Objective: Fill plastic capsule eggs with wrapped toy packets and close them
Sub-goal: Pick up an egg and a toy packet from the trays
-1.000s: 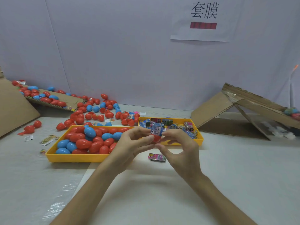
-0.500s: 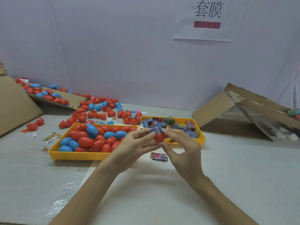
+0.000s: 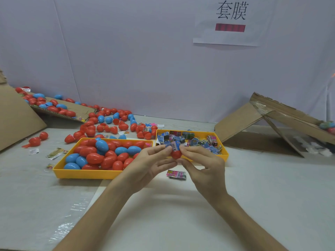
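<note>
Head view: a red capsule half (image 3: 176,154) is held up over the table (image 3: 253,196), in front of the near rim of the packet tray (image 3: 225,153), and is pinched between the thumb and curled fingertips of both the left hand (image 3: 150,164) and the right hand (image 3: 204,166). A blue wrapped packet (image 3: 173,146) stands out of its open top and appears only partly pushed in. The filling of this egg is therefore judged to be under way and its closing not yet done; no matching half can be seen in either hand. Many packets are heaped in the packet tray, and one more packet (image 3: 176,174) lies on the table just below the hands, so a good deal of work is judged to remain. The egg tray (image 3: 87,174) to the left is piled with red and blue eggs that look closed, and loose eggs (image 3: 108,122) are scattered behind it; whether any of these are already filled cannot be told.

On the paper sign (image 3: 230,37) fixed to the back wall, two large black characters, 套膜, can be read above a red bar whose content is blurred. A barcode is seen on the held packet, but its print, and that of the other packets and of the leaflets (image 3: 54,153) at the left, is too small to be read.
</note>
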### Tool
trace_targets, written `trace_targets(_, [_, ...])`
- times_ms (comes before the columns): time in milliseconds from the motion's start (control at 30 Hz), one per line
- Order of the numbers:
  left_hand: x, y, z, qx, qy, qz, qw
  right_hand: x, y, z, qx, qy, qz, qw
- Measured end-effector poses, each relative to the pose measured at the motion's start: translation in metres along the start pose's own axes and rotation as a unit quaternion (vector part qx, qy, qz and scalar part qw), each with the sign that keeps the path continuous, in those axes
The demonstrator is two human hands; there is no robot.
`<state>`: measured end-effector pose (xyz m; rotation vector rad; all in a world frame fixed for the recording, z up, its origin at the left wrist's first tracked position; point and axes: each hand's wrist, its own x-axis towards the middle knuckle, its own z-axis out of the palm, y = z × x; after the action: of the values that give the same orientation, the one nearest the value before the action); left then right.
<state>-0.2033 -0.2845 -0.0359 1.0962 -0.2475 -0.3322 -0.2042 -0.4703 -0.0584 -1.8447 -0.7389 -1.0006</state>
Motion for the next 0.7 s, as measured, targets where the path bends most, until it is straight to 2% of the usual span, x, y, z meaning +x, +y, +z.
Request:
trace_targets(367, [0.0029,-0.005,-0.0057,0.009,-0.01,-0.009,1.0,-0.0026,0.0018,-0.0006,-0.018,0.0,-0.026,0.999])
trace_targets(567, [0.0046,-0.0063,-0.006,-0.015,-0.028,0.002,0.999,0.0002,0.0004,-0.0007,0.035,-0.018,0.045,0.998])
trace_targets(700, [0.0047,-0.0072,-0.0052,-0.052,-0.027,0.001,0.998,0.001,0.0009,-0.0015,0.016,-0.023,0.047,0.999])
